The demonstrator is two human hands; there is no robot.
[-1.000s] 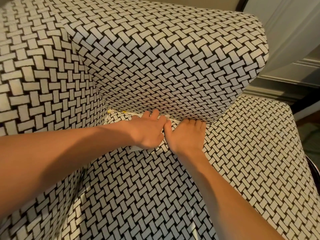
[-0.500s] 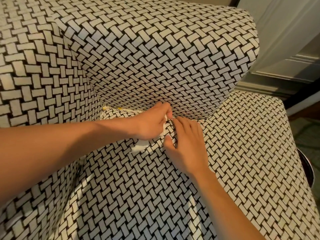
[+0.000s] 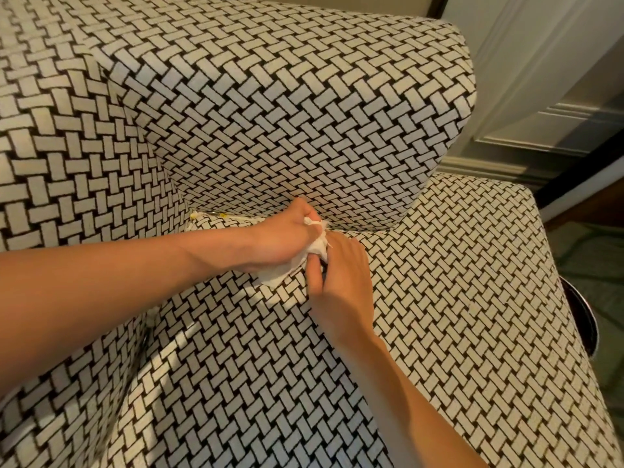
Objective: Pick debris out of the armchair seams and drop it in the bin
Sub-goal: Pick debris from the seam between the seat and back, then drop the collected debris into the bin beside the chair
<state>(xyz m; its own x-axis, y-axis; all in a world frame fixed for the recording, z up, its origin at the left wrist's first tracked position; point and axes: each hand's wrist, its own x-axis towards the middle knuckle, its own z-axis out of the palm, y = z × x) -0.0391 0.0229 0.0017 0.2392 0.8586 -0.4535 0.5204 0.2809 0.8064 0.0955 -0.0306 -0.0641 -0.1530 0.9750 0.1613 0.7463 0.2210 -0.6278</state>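
The left hand (image 3: 287,238), flat at the seam (image 3: 358,228) a second ago, now lifts clear, fist closed around crumpled white tissue (image 3: 312,253). The right hand (image 3: 341,268) pinches narrowly beside it, holding what I cannot tell. A yellow scrap (image 3: 206,216) remains far left; the bin (image 3: 582,319) waits right.

The light was warm, soft and fairly dim. A pale streak of brighter light lay across the seat cushion (image 3: 209,336) below and left of the fingers (image 3: 351,251), beside the shadow of the left forearm (image 3: 101,298). Deeper shade sat in the seam just above the fingers and under the armrest (image 3: 287,96). No glare showed on the fabric. The weave pattern stayed crisp around the fingers, and it swelled and bent toward the left edge from the wide lens. The wall panel (image 3: 540,79) far right of the fingers looked softer and duller.
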